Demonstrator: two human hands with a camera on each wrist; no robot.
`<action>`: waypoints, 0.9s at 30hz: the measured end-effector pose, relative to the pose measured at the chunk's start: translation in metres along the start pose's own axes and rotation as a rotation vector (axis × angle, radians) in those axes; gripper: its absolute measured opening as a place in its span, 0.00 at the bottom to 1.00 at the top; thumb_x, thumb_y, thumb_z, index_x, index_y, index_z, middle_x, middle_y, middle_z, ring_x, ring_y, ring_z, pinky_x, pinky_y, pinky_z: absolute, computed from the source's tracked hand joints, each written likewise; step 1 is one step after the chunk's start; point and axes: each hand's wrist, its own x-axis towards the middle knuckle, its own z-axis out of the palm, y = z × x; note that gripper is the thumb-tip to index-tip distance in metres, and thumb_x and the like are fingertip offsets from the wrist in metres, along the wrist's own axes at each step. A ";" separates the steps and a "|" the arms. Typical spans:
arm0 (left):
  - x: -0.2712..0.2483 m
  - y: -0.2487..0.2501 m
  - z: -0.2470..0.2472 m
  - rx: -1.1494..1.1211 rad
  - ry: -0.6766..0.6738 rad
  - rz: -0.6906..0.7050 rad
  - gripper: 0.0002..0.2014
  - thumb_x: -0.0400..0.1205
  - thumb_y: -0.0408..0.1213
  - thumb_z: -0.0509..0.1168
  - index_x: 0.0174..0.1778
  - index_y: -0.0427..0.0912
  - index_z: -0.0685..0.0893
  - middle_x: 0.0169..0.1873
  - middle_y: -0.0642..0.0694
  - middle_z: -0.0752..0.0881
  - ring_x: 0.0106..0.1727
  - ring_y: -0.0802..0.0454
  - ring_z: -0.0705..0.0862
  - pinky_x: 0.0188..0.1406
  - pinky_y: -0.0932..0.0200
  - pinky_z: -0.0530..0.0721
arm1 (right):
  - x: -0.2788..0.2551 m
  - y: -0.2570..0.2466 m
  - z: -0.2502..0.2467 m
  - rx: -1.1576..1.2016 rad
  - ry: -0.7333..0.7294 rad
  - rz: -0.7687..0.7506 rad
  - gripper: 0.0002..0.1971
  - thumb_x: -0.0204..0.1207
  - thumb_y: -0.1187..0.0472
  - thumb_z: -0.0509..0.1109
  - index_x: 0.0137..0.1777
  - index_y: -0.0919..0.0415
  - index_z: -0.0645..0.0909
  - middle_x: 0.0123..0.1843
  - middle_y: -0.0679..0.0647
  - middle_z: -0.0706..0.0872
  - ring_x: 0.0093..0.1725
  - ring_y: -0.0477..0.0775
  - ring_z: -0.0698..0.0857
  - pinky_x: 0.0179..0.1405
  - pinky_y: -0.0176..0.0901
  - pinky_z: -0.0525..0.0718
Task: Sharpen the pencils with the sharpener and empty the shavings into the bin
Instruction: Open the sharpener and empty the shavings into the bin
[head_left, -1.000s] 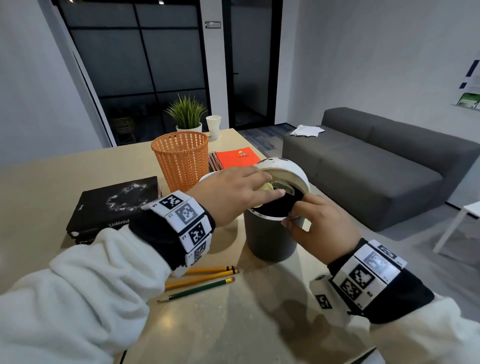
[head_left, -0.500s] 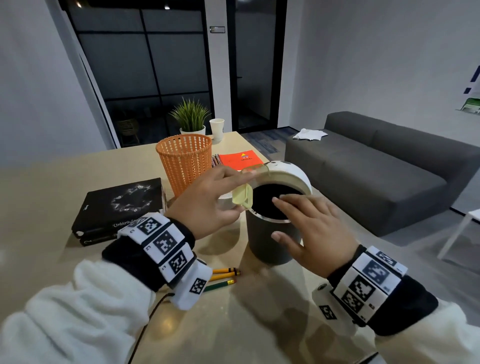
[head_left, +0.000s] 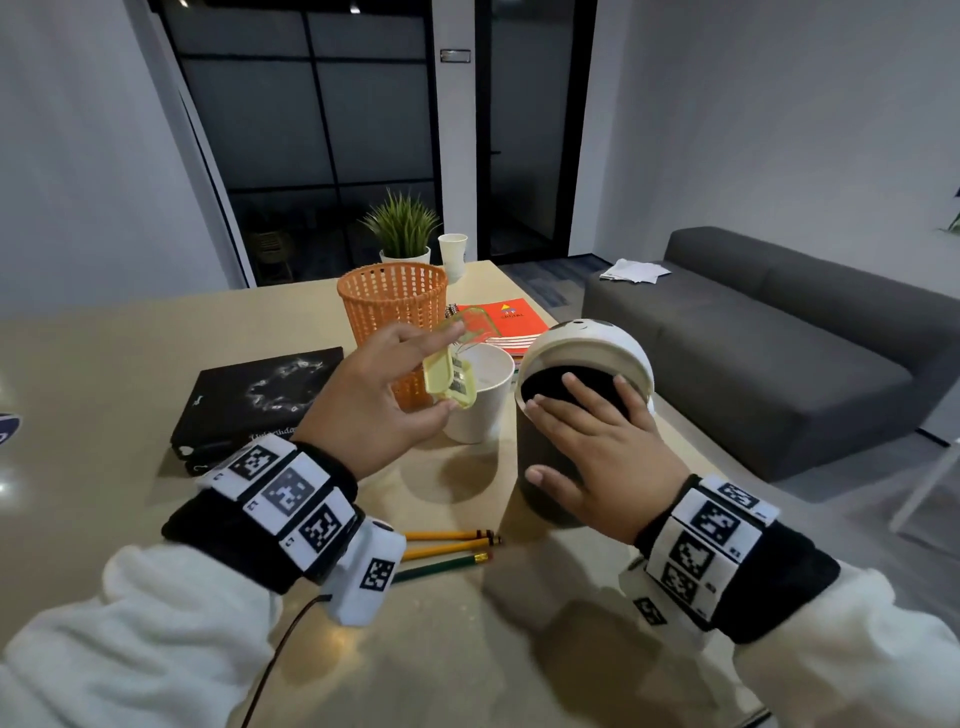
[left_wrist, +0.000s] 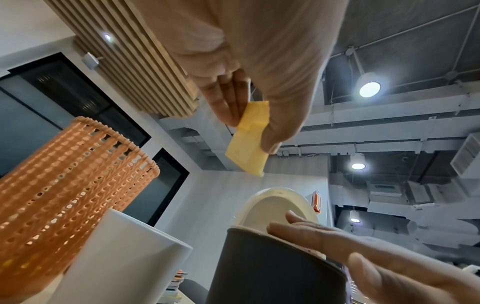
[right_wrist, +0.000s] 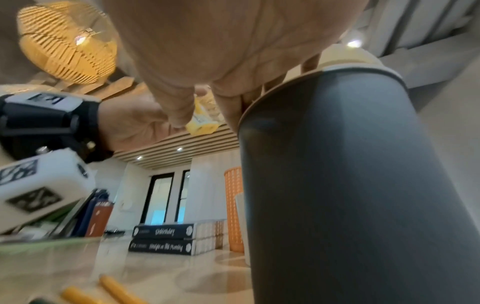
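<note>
The left hand (head_left: 382, 402) pinches the yellow sharpener (head_left: 451, 382) between thumb and fingertips, its clear lid flipped open, holding it in the air above the white cup (head_left: 480, 402) and in front of the orange mesh basket (head_left: 395, 312). Its long axis runs roughly upright, tilted a little. Just to the right stands the dark bin (head_left: 550, 467), its white domed lid (head_left: 592, 348) tipped back so the mouth gapes. The right hand (head_left: 597, 457) lies flat over that mouth, fingers straight and spread, gripping nothing and resting on the near rim. So the bin lies to the right of the sharpener and lower, with the left hand the nearer carrier, and the right hand's fingers partly cover the opening. Three pencils (head_left: 449, 551) lie side by side on the tabletop (head_left: 130, 364) near the left wrist, lengthwise left to right; whether their tips are sharp cannot be told.
</note>
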 end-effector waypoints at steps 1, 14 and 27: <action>-0.001 -0.001 0.000 0.002 0.002 0.002 0.37 0.69 0.32 0.76 0.70 0.60 0.70 0.51 0.56 0.77 0.54 0.65 0.76 0.56 0.77 0.72 | 0.000 0.002 0.001 0.024 0.020 0.013 0.44 0.71 0.30 0.26 0.75 0.50 0.69 0.73 0.45 0.75 0.78 0.50 0.59 0.72 0.55 0.40; 0.001 0.001 -0.003 0.015 -0.009 -0.034 0.35 0.70 0.34 0.75 0.70 0.61 0.70 0.54 0.51 0.78 0.53 0.62 0.76 0.54 0.74 0.73 | -0.008 0.006 -0.014 0.091 -0.077 0.095 0.50 0.59 0.23 0.21 0.77 0.41 0.61 0.81 0.43 0.58 0.81 0.50 0.46 0.72 0.47 0.29; -0.001 0.001 0.000 0.017 -0.033 -0.030 0.35 0.70 0.35 0.75 0.70 0.61 0.69 0.54 0.52 0.78 0.55 0.60 0.77 0.54 0.71 0.75 | -0.016 0.011 0.003 0.092 0.370 -0.020 0.12 0.71 0.58 0.70 0.54 0.54 0.86 0.53 0.53 0.88 0.52 0.61 0.86 0.52 0.55 0.80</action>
